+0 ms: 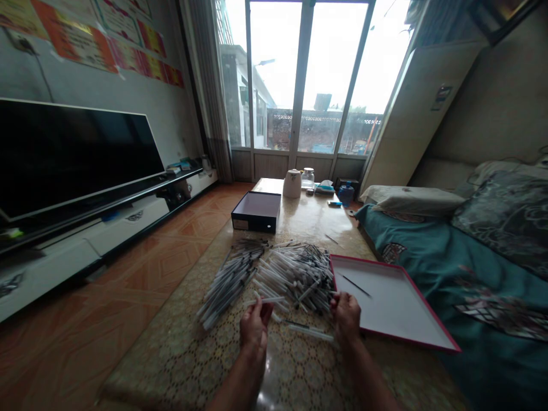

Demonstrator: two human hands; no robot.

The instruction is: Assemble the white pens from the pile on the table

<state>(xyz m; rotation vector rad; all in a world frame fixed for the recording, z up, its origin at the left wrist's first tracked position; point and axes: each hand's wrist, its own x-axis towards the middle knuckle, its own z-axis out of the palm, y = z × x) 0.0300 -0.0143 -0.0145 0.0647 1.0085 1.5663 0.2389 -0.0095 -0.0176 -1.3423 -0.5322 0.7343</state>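
Observation:
A big heap of pen barrels (274, 271) lies across the middle of the low patterned table (188, 354). My left hand (256, 326) is at the heap's near edge with its fingers pinched on one pale pen barrel (268, 299) held level. My right hand (346, 317) is curled at the heap's right edge, beside the red-rimmed white tray (398, 311); what its fingers hold, if anything, is hidden. One loose pen (310, 331) lies on the table between my hands. A thin dark refill (355, 285) lies in the tray.
A dark open box (256, 212) stands further back on the table, with a white jug (293, 184), a glass jar (307, 178) and small items behind it. A TV (72, 154) on a low stand is left; a teal-covered sofa (466, 285) is right.

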